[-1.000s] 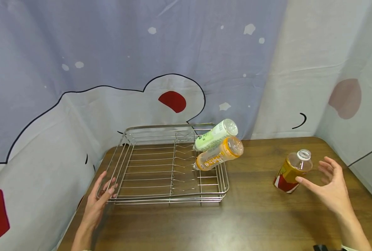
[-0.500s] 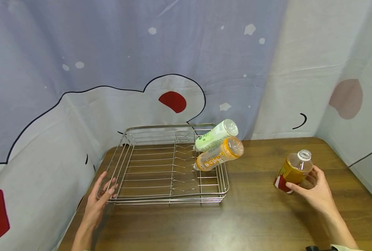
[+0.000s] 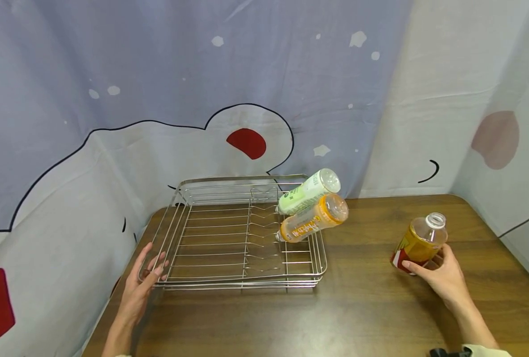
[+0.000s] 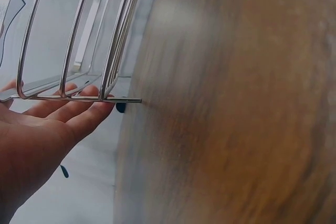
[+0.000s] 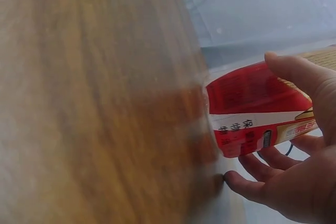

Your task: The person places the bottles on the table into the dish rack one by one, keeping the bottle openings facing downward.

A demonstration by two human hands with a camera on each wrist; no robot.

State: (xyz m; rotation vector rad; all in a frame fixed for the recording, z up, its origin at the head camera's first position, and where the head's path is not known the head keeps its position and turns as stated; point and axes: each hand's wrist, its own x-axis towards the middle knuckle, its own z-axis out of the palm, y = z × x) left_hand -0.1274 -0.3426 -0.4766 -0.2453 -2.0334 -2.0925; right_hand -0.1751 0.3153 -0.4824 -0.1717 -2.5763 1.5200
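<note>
Within the last second the right hand [image 3: 442,277] had closed from spread fingers around the uncapped amber bottle [image 3: 418,243] standing tilted on the tabletop [image 3: 362,307]; the left hand [image 3: 141,287], fingers relaxed, stayed touching the wire dish rack [image 3: 175,208].

The clear plastic bottle with amber contents and a red-and-yellow label [image 3: 418,244] has no cap and leans tilted, its open neck up and away, at the right side of the desk [image 3: 362,302]. The rectangular wire dish rack [image 3: 242,238] stands flat at the desk's left, well apart from it.
</note>
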